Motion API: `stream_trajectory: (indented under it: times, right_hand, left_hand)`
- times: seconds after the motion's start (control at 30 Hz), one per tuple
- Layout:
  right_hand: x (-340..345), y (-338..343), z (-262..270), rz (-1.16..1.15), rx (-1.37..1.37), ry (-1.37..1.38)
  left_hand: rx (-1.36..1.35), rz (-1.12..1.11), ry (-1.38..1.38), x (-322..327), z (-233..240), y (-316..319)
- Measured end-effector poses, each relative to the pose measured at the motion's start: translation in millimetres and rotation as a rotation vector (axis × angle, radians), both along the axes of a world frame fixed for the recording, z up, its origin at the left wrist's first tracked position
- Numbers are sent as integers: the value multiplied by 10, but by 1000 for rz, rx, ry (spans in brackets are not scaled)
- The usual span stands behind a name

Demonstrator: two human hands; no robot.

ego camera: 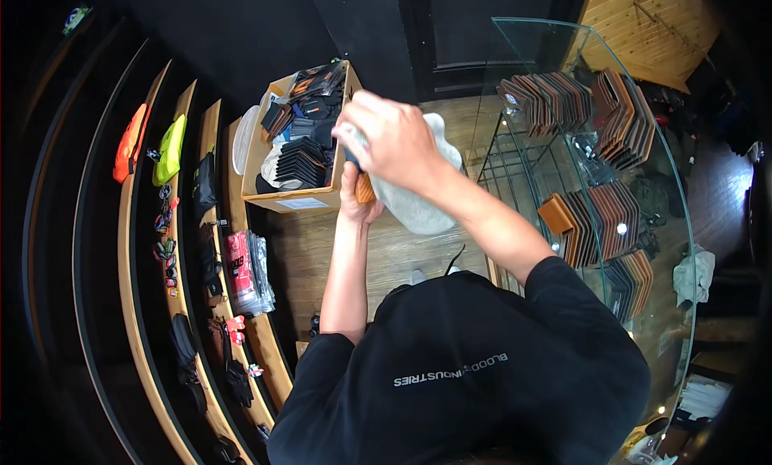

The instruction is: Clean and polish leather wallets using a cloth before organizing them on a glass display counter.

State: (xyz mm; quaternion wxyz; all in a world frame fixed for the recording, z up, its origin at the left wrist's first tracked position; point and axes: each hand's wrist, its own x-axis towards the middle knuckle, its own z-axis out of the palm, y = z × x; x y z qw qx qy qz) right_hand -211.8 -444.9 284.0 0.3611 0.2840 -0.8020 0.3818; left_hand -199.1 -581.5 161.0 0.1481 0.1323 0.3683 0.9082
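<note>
In front of my chest both hands are close together. My left hand [357, 194] is shut on a brown textured piece [364, 189], perhaps a leather wallet, with something dark blue above it. Over it, my right hand [392, 136] grips part of a light grey cloth [416, 209], which hangs beneath my wrist and forearm. The right fingers partly cover the blue item and the top of the brown one. Just beyond my hands is an open cardboard box [301, 197] holding black folded items, packets and pale cloth.
Curved wooden shelves [139, 338] on the left bear pouches, small accessories and plastic-wrapped packs [250, 272]. At right, a glass display case [687, 224] holds rows of wallet-like leather goods [615, 218]. A black wire rack [512, 157] stands by the case, above wooden flooring [398, 251].
</note>
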Motion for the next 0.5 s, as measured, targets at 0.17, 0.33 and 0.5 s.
stream_trajectory:
  times: [0.17, 0.33, 0.5]
  right_hand:
    - [-424, 583, -394, -224, -385, -149]
    - [-172, 798, -963, 316, -1238, -876]
    - [399, 443, -568, 92, -514, -409]
  left_hand:
    - [270, -57, 71, -22, 296, 72]
    - [366, -112, 7, -32, 153, -46]
    - [-167, 381, 45, 25, 156, 178]
